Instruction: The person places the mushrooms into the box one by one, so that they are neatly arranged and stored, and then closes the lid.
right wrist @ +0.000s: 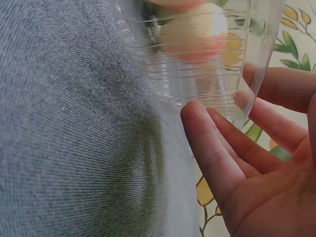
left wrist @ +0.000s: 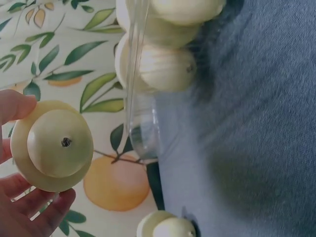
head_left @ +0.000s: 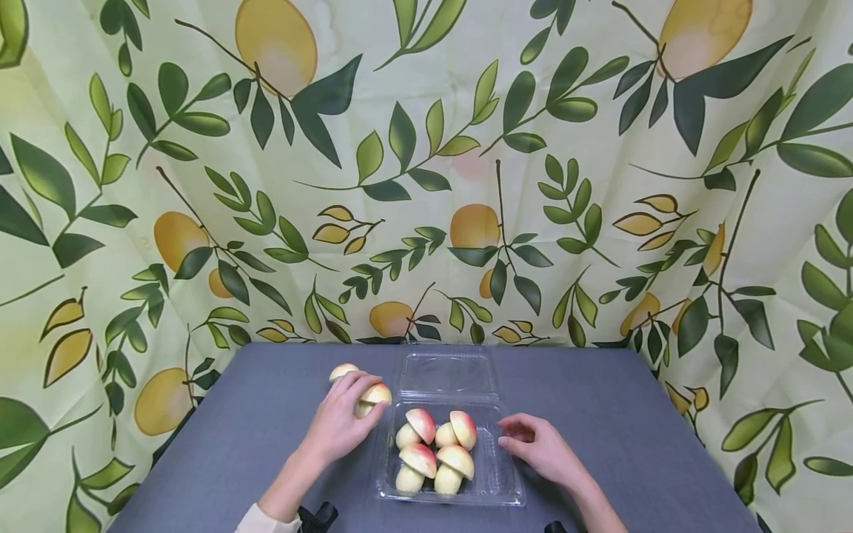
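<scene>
My left hand (head_left: 341, 422) grips a cream mushroom-shaped piece with a red-blushed cap (head_left: 377, 394), just left of a clear plastic clamshell box (head_left: 496, 474). The left wrist view shows the held piece's rounded stem (left wrist: 59, 143) with a dark spot at its end, thumb and fingers around the cap edge. Inside the box, several matching mushroom-shaped pieces (head_left: 418, 460) lie in two columns, towards its left and middle. At the box's right wall is my right hand (head_left: 543, 448), its fingers loosely bent and fingertips (right wrist: 195, 116) right at the plastic.
Another mushroom-shaped piece (head_left: 343, 369) lies on the grey-blue table (head_left: 266, 400), behind my left hand. The box's clear lid (head_left: 448, 372) is folded back flat at the rear. A fruit-and-leaf patterned cloth (head_left: 413, 281) hangs behind and beside the table.
</scene>
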A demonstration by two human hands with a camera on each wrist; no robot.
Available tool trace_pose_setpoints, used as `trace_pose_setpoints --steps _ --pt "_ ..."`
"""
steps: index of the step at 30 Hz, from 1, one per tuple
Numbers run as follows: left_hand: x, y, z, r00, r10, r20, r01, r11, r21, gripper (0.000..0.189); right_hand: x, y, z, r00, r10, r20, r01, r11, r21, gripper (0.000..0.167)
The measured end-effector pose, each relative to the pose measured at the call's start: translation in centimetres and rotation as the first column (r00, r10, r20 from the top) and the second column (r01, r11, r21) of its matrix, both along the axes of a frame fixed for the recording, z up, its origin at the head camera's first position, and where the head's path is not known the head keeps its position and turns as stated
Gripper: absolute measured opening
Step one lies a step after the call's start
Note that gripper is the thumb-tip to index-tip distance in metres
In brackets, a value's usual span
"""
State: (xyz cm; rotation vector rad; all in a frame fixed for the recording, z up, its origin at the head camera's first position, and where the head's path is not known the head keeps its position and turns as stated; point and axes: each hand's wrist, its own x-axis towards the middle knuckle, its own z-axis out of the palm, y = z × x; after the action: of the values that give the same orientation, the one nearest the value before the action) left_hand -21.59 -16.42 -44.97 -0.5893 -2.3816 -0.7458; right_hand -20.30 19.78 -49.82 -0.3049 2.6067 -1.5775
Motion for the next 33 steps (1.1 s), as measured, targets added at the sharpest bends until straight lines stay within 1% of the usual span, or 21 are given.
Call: trace_pose_setpoints --steps 5,11,14,18,24,27,29,33 --pt "0.3 1.1 -0.1 1.000 -0.027 0.009 0.028 1.000 -0.011 0.035 -0.1 0.0 0.0 1.000 0.002 -0.001 -0.002 1.000 -0.002 0.030" --pt "0.3 2.4 -0.4 0.998 -0.056 0.011 0.057 0.998 -0.005 0.034 -0.1 0.0 0.0 1.000 -0.003 0.015 0.003 1.000 -0.006 0.031" --pt "0.5 3.0 -0.5 0.997 -0.081 0.019 0.081 0.997 -0.004 0.034 -0.1 0.1 -0.1 1.000 0.002 0.022 -0.002 1.000 -0.020 0.031" --pt "0.7 4.0 -0.5 0.992 -0.121 0.045 0.121 0.993 -0.003 0.035 -0.1 0.2 -0.2 1.000 0.019 0.020 -0.018 0.999 -0.044 0.032" --pt "1.0 5.4 -0.3 0.982 -0.155 0.105 0.156 0.988 -0.002 0.035 -0.2 0.5 0.0 0.998 0.055 0.028 -0.052 0.992 -0.111 0.036" --pt "1.1 6.2 -0.3 0.976 -0.171 0.132 0.173 0.985 -0.003 0.035 -0.2 0.5 0.0 0.998 0.064 0.028 -0.060 0.990 -0.124 0.037" --pt "1.2 6.8 -0.3 0.972 -0.186 0.144 0.189 0.982 -0.005 0.035 -0.3 0.5 0.0 0.997 0.068 0.028 -0.064 0.990 -0.129 0.038" --pt "1.5 7.9 -0.3 0.967 -0.211 0.140 0.215 0.976 -0.016 0.034 -0.3 0.5 -0.1 0.997 0.070 0.032 -0.066 0.989 -0.133 0.038"
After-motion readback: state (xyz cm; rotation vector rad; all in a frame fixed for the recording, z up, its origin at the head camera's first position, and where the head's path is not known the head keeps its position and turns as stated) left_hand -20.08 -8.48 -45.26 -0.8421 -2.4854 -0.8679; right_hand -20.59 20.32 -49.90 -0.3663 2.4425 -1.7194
